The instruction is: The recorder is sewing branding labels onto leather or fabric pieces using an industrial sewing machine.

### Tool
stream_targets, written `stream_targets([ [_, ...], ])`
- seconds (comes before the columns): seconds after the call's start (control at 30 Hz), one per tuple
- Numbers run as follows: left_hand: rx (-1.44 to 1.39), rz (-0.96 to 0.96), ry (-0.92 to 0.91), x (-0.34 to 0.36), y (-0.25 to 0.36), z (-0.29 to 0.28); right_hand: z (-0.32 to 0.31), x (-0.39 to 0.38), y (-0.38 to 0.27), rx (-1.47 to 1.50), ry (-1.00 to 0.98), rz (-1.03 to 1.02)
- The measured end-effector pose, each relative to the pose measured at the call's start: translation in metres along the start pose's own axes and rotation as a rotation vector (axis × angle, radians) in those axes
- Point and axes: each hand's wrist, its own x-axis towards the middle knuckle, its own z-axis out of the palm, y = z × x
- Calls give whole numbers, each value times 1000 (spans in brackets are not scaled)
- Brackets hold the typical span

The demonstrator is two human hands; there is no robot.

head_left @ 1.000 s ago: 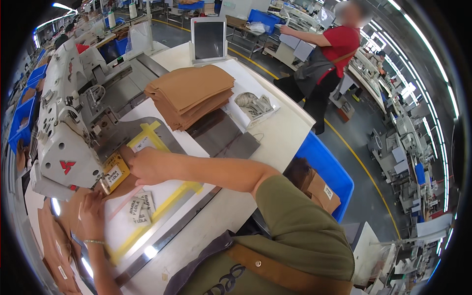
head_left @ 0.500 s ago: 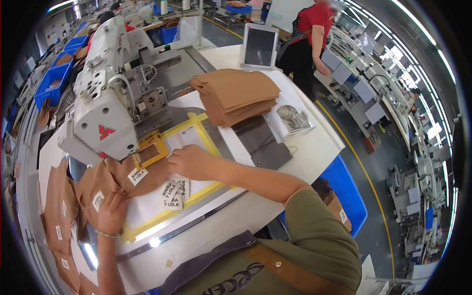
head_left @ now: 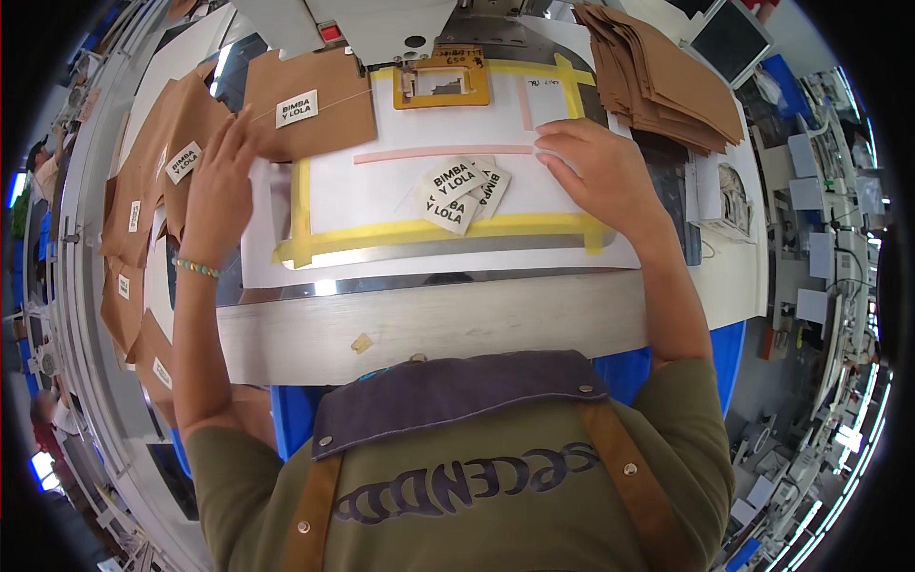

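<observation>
Fabric (head_left: 334, 132) lies just beside the left fingers (head_left: 227, 148).

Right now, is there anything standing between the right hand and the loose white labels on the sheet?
Nothing visible does: only bare white sheet shows between the right hand and the loose labels. A pink strip lies flat just beyond the labels, its right end close to that hand.

2 hands (head_left: 221, 191), 1 ylw frame (head_left: 443, 102), 2 pnk strips (head_left: 443, 152)
</observation>
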Motion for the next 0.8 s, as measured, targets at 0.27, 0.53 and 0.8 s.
stream_targets([
  [0.27,-817,184,-42,6,165,-18,-53,5,37,-220,424,129],
  [0.53,-923,256,129,42,161,-6,-67,-23,106,-347,358,356],
  [0.8,-289,-91,143,60,-43,103,-77,-13,119,-112,453,517],
])
